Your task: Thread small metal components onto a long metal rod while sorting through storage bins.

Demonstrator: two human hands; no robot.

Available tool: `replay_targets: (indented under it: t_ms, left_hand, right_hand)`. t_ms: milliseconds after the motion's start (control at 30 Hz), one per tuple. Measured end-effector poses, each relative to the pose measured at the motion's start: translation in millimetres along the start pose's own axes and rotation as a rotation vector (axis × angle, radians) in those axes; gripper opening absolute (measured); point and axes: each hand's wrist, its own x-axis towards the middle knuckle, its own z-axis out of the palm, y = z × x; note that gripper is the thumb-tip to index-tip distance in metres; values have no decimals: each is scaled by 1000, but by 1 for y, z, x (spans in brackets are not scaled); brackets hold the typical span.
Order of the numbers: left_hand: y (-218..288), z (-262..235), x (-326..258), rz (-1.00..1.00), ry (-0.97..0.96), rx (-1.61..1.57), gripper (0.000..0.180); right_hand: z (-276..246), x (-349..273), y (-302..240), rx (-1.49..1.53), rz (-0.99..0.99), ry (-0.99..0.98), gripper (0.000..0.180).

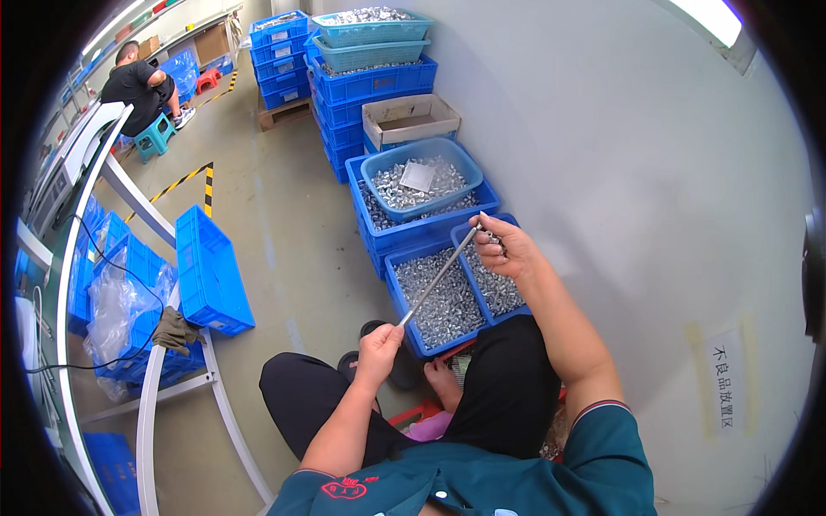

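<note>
A thin metal rod (437, 282) slants up between my two hands. My left hand (379, 353) is closed round its lower end. At the upper end, my right hand (503, 247) has its thumb and finger pinched at the tip, with several small metal parts (491, 238) in its curled fingers. Whether a part sits on the rod's tip is too small to tell. Below the hands stands a blue divided bin (397, 297) full of small shiny metal parts (437, 301); more of them fill the compartment under my right hand.
Beyond the bin, a light-blue basket (372, 182) of metal parts sits on a blue crate (365, 225). Stacked crates (344, 112) line the wall. At left are a white-framed bench (148, 413) and an upright blue crate (215, 271). A person (133, 90) sits on a stool far left.
</note>
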Motion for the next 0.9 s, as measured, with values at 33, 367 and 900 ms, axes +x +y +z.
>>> replay_targets:
  t_ms: [33, 367, 900]
  left_hand:
    - [-1, 0, 0, 8, -1, 8, 31]
    - [0, -3, 0, 31, 45, 97, 30]
    - [12, -1, 0, 309, 190, 452, 24]
  right_hand:
    - [1, -1, 0, 6, -3, -10, 19]
    - [-4, 1, -3, 39, 162, -211, 17]
    - [-8, -11, -11, -49, 228, -411, 18]
